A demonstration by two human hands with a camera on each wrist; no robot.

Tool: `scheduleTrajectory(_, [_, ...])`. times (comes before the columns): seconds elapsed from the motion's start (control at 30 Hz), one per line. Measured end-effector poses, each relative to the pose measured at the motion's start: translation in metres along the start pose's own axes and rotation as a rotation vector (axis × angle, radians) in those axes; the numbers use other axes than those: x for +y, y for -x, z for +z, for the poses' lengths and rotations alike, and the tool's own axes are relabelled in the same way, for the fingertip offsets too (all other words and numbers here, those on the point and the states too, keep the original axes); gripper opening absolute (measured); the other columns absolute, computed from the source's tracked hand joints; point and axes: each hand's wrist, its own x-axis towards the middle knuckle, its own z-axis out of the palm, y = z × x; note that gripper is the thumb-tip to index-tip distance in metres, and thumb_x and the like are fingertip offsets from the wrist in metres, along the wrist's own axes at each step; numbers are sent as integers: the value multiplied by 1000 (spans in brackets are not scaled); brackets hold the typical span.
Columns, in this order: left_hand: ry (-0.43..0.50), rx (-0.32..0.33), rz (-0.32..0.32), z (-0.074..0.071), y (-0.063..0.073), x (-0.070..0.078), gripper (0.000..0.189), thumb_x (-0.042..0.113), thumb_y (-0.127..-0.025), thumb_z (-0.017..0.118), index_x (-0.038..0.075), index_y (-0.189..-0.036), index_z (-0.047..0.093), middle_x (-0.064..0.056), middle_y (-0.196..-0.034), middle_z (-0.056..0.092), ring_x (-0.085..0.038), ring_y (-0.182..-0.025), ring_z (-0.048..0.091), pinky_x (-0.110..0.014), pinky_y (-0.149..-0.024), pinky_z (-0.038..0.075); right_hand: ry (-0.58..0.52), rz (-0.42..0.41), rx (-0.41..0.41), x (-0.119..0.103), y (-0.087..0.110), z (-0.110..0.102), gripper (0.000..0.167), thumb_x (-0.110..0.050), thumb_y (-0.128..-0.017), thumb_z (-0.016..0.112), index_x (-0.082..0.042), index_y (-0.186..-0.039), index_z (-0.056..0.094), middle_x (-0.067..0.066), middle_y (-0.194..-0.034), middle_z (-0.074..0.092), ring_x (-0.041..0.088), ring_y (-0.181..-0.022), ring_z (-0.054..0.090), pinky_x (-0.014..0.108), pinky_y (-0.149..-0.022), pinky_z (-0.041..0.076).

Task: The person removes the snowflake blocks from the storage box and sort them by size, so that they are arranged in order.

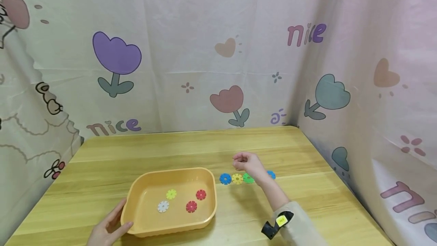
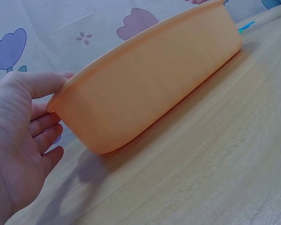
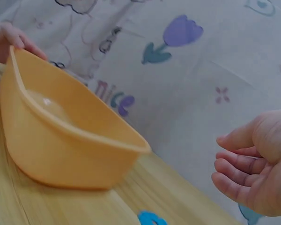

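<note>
A yellow-orange plastic basin [image 1: 140, 185] stands on the table, holding a white notched disc [image 1: 163, 206], a yellow-green disc [image 1: 171, 194] and two red discs [image 1: 191, 206]. My left hand [image 1: 108, 225] grips its near left corner, thumb at the rim and fingers along the outer wall. Right of the basin, a row of flower-like notched discs lies on the wood: blue [image 1: 225, 178], yellow [image 1: 237, 178], green [image 1: 248, 178] and another blue one [image 1: 271, 174]. Over this row hovers my right hand [image 1: 250, 164], fingers loosely bent with nothing in them; its wrist hides part of the row.
The wooden table [image 1: 164, 149] reaches back to a patterned cloth [image 1: 177, 101], which also hangs along both sides. On the right forearm, a black wrist strap [image 1: 273, 229] with a yellow label sits over a beige sleeve [image 1: 300, 225].
</note>
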Motion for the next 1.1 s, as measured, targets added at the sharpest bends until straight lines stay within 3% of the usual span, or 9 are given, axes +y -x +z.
scheduleTrajectory(0.17, [-2, -6, -11, 0, 1, 0, 76, 23, -87, 66, -1, -145, 24, -22, -142, 29, 20, -96, 36, -11, -77, 40, 5, -33, -72, -13, 0, 23, 20, 0, -86, 62, 9, -103, 60, 10, -86, 61, 29, -82, 60, 41, -76, 53])
scheduleTrajectory(0.37, [-12, 2, -1, 0, 2, -1, 75, 22, -87, 66, -2, -145, 26, -21, -141, 31, 19, -97, 35, -10, -78, 39, 52, -79, -151, -23, 1, 48, 21, -5, -85, 66, 5, -103, 62, 7, -87, 63, 18, -78, 60, 34, -72, 53])
scheduleTrajectory(0.57, [21, -3, -20, 0, 0, 0, 77, 23, -86, 67, -1, -145, 25, -21, -143, 28, 20, -96, 36, -11, -78, 41, 51, -98, -226, -28, 1, 73, 22, -1, -82, 67, 7, -102, 62, 5, -84, 63, 14, -75, 59, 29, -70, 53])
scheduleTrajectory(0.8, [33, -1, -7, 1, 0, 2, 76, 22, -86, 68, -2, -145, 25, -21, -142, 29, 20, -96, 37, -12, -78, 43, 136, -63, -290, -27, 7, 104, 23, 0, -78, 71, 3, -100, 63, 0, -81, 61, 11, -75, 57, 21, -66, 49])
scheduleTrajectory(0.97, [3, 1, -22, 1, 0, 2, 76, 24, -86, 68, 0, -145, 26, -21, -142, 30, 20, -95, 37, -12, -77, 44, 199, -27, -330, -19, 12, 122, 27, 6, -74, 73, 5, -99, 63, 4, -79, 61, 8, -71, 55, 20, -63, 48])
scheduleTrajectory(1.1, [3, 8, -12, 1, 1, 2, 76, 24, -85, 68, -1, -145, 27, -22, -142, 30, 20, -95, 37, -12, -77, 44, 310, -27, -362, -13, 15, 132, 31, 6, -69, 76, 3, -98, 64, 4, -79, 62, 7, -70, 53, 18, -63, 47])
